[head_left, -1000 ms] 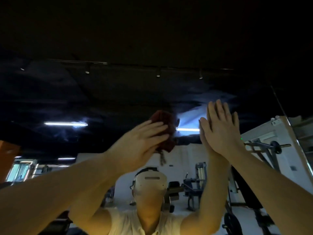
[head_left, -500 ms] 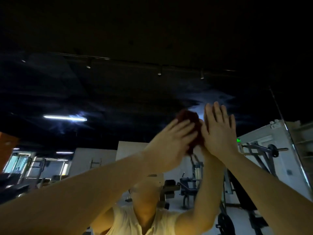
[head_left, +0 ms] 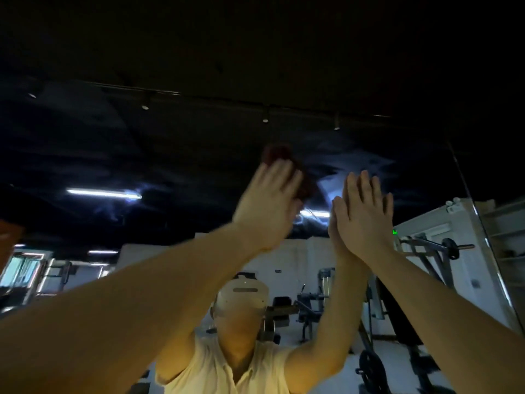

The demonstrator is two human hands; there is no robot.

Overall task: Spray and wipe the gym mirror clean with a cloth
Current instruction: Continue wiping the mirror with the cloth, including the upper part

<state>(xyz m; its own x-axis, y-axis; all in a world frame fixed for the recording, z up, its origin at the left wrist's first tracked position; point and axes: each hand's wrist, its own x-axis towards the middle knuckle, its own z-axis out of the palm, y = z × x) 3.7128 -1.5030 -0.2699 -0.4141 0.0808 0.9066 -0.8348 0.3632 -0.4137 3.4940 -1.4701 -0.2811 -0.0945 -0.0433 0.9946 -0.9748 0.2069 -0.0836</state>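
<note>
A dark red cloth [head_left: 278, 155] is seen against the mirror [head_left: 426, 172], in which a black ceiling [head_left: 199, 143] is reflected, crossed by white light strips [head_left: 103, 193] that are ringed with pale bluish, cloudy smears. A pale cream shirt [head_left: 216, 371] and a white headset [head_left: 244, 294] with a grey slot are shown in the reflection. White walls [head_left: 295, 260] are set behind dark grey and black gym machines [head_left: 309, 305]; a small bright green light [head_left: 394, 232] is noted at the right, and an orange panel [head_left: 8, 240] at the left edge

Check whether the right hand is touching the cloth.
Apart. The head view shows a strip of dark mirror between the right hand and the red cloth, which sits under the left hand.
</note>
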